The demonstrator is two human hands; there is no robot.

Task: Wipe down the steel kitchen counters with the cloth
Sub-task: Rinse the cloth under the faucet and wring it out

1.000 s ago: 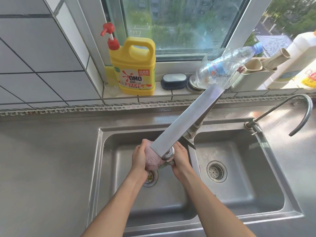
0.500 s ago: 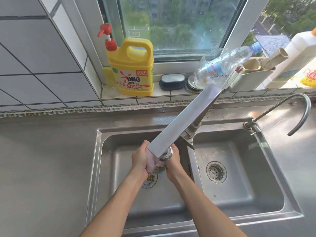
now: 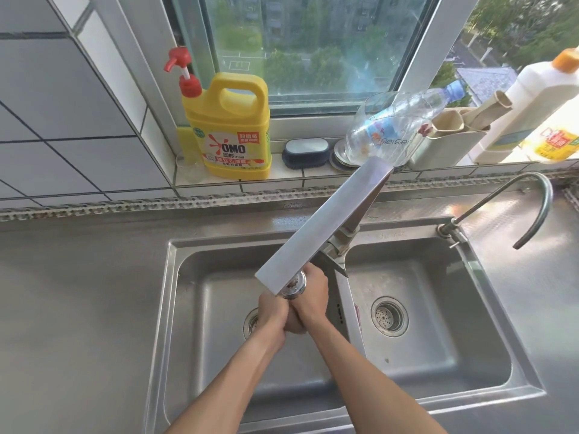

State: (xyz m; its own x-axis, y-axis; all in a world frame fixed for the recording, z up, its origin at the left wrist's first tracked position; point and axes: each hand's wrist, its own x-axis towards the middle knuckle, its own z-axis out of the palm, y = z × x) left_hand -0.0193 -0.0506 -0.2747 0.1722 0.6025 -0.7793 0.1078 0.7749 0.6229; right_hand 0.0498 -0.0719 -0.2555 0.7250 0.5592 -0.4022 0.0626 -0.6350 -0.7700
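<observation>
Squeezing a bunched pinkish cloth (image 3: 296, 324), left hand (image 3: 271, 313) and right hand (image 3: 311, 296) grip it.

left hand (image 3: 272, 311), right hand (image 3: 311, 298), clasped together

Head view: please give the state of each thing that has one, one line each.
Pink cloth: bunched, squeezed between both hands.
Left hand: closed on cloth.
Right hand: closed on cloth.
Flat steel tap spout: over left basin; flow not visible.
Yellow detergent jug: upright, pump fitted.
Clear plastic bottle: tilted, cap on.
</observation>
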